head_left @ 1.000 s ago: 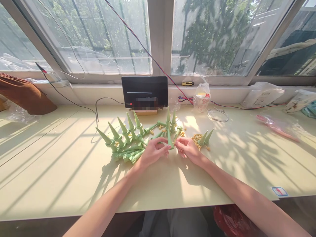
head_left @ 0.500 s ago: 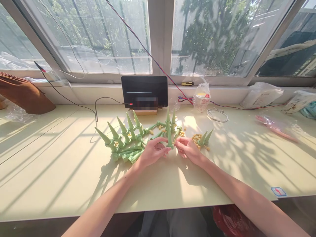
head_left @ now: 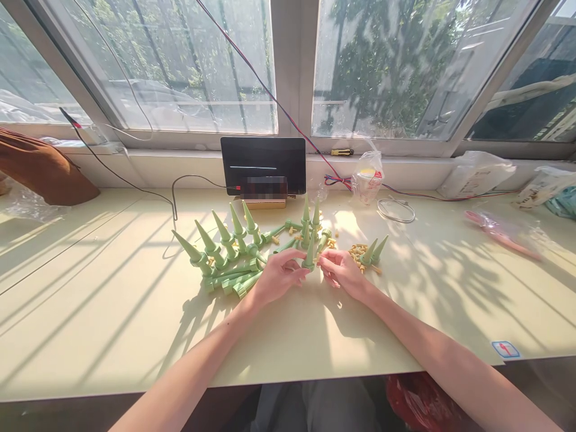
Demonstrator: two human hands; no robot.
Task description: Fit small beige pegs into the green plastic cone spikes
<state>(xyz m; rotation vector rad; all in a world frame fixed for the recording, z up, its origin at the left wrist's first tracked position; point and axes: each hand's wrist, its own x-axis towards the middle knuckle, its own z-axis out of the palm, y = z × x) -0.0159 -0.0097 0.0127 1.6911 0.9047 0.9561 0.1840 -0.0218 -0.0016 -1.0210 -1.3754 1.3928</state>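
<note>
My left hand [head_left: 283,273] is closed around the collar of a green plastic watering spike [head_left: 309,252], which points upward with a slight lean to the right. Just right of it, my right hand [head_left: 339,269] has its thumb and fingertips pinched together; whatever sits between them is too small to make out. Beyond both hands stand more green spikes [head_left: 316,217]. To the left, a row of green spikes [head_left: 224,231] stands upright, with green tube-like parts [head_left: 238,281] lying in front. By the right hand is a pile of small yellow pegs [head_left: 359,251] with two green spikes [head_left: 374,252].
A dark tablet [head_left: 265,162] leans on a stand at the back, by the window. Right of it are a plastic-wrapped cup [head_left: 369,177], a coiled wire [head_left: 396,210] and a pink item in clear plastic [head_left: 501,234]. A brown bag [head_left: 42,168] lies at far left.
The spike in my left hand has tipped a little, its point now leaning to the right. Both hands remain almost in the same place.
</note>
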